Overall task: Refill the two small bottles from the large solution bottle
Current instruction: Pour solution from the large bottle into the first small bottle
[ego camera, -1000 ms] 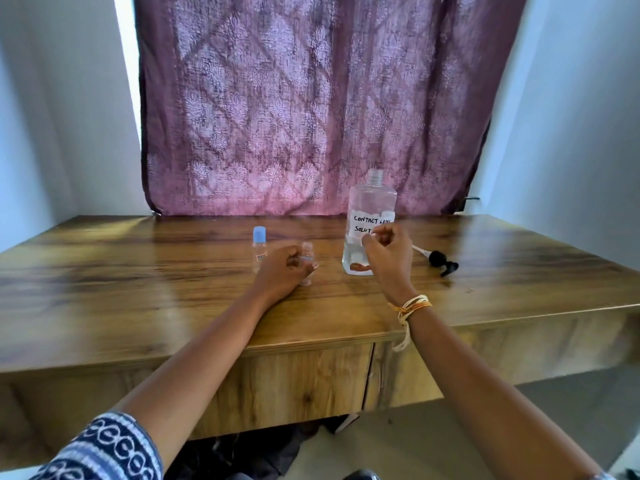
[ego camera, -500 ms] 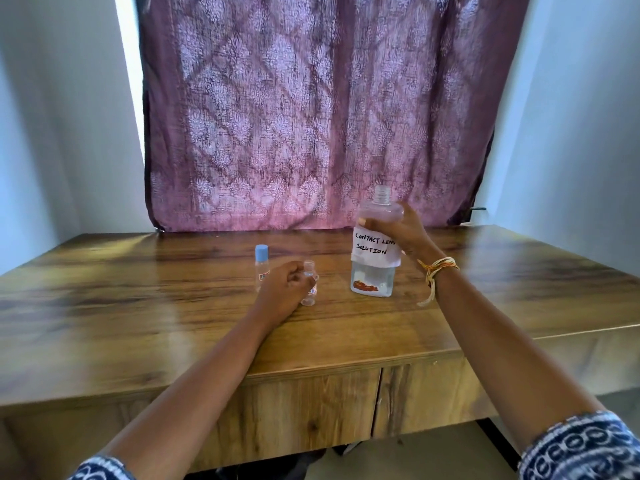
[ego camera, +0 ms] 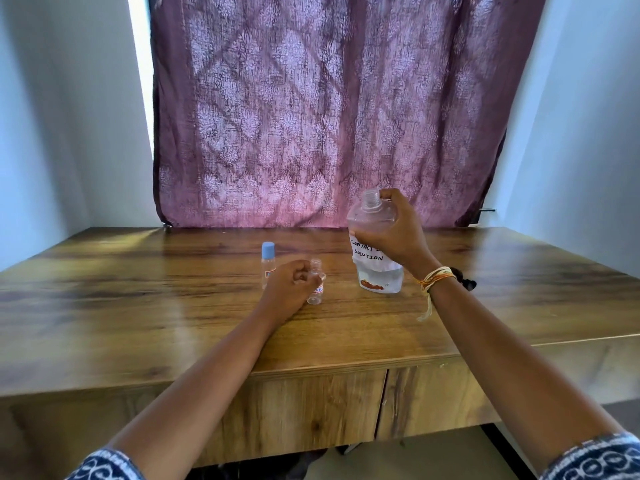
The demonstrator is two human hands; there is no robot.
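The large clear solution bottle [ego camera: 375,268] with a white handwritten label is uncapped and slightly lifted, its neck leaning left. My right hand [ego camera: 394,230] grips its upper body. A small clear bottle [ego camera: 317,284] stands open on the wooden table [ego camera: 138,306], and my left hand [ego camera: 291,285] holds it from the left side. A second small bottle [ego camera: 267,263] with a light blue cap stands just behind my left hand, untouched.
A black pump cap [ego camera: 465,280] lies on the table behind my right wrist, mostly hidden. A purple patterned curtain [ego camera: 311,116] hangs behind the table. The table's front edge runs close below my forearms.
My right hand went from the label front of the large bottle to its shoulder and raised it off the table, tilting it left. My left hand stayed on the small open bottle.
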